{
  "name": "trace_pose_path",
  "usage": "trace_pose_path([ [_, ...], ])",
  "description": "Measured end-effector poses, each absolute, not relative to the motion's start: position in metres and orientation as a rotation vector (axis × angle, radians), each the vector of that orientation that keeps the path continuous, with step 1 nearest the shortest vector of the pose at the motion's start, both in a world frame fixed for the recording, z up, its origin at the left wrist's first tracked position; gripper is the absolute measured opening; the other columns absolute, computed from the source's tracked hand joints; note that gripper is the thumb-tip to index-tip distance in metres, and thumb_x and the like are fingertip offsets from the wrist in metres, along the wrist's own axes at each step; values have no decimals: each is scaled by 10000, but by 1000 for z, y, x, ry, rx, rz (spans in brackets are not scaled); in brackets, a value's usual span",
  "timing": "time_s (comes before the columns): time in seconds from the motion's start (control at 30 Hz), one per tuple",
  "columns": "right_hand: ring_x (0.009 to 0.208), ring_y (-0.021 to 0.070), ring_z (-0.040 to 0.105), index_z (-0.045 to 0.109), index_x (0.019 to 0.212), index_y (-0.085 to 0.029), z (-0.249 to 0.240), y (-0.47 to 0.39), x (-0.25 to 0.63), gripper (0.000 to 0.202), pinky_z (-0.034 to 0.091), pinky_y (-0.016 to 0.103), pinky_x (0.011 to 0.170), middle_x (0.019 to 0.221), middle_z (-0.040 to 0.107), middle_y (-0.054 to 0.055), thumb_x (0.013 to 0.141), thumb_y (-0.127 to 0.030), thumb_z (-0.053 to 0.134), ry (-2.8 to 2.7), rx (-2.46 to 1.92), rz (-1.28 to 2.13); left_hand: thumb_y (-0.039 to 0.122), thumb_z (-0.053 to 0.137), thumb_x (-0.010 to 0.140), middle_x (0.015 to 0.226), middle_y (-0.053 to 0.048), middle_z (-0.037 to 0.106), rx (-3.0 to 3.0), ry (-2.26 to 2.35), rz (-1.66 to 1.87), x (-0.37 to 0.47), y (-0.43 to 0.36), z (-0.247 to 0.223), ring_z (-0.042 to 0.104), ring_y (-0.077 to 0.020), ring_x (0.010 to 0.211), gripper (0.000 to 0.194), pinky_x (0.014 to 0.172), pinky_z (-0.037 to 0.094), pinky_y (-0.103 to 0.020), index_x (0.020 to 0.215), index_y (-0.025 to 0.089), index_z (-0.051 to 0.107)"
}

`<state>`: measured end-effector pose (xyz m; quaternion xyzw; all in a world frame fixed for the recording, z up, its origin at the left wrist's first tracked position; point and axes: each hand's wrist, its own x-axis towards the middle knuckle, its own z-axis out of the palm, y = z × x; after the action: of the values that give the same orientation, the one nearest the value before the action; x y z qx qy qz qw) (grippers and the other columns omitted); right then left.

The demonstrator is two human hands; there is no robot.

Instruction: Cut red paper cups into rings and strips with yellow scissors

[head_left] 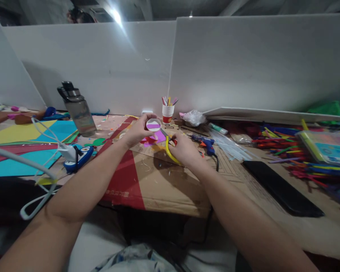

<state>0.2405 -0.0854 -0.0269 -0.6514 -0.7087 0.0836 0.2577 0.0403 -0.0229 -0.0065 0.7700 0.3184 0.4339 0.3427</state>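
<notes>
My left hand is closed on a small round white-rimmed piece with a purple band across it; whether it is a cup end or a ring I cannot tell. In my right hand are scissors with yellow handles, their blades pointing up and left toward the round piece. Purple paper lies just below the piece, near the blades. Under both hands is a brown cardboard sheet with a red band. My fingers partly hide the scissors' handles.
A water bottle stands left, near coloured sheets and a white cable. Behind is a paper cup of pens. Rightward lie a blue glue gun, clear sticks, a black phone and pipe cleaners. Another person's arm reaches in at left.
</notes>
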Motion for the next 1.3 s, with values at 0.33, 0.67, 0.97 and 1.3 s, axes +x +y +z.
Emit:
trace_pose_path([
  [0.33,770,200,642,703,985,-222,-32,-101,233,262,397,256,616,886,732,60,724,-235,689,-2444,-1461,301,149,769,597,1348,-151,575,1856,781,1244,36,-33,15,616,-229,1180,718,990,491,-355,1247,177,464],
  [0.67,776,161,578,703,961,-183,-21,-87,244,135,417,263,728,888,684,54,869,-173,605,-2003,-1280,48,31,619,642,1263,-98,633,2466,934,876,52,-41,0,620,-214,1099,645,937,496,-349,1261,187,529],
  [0.97,906,197,580,686,895,-155,-37,-72,245,149,429,295,798,1008,660,104,807,-72,599,-2152,-1325,1,64,622,626,1233,-90,641,2525,807,807,67,-54,-5,615,-224,1101,613,944,486,-356,1223,182,548],
  [1.3,768,163,586,689,917,-155,-19,-74,262,116,385,259,687,884,705,66,854,-128,596,-2086,-1543,155,172,667,625,955,-36,666,2394,1168,704,60,-43,-9,606,-166,780,467,694,468,-294,1086,167,595],
])
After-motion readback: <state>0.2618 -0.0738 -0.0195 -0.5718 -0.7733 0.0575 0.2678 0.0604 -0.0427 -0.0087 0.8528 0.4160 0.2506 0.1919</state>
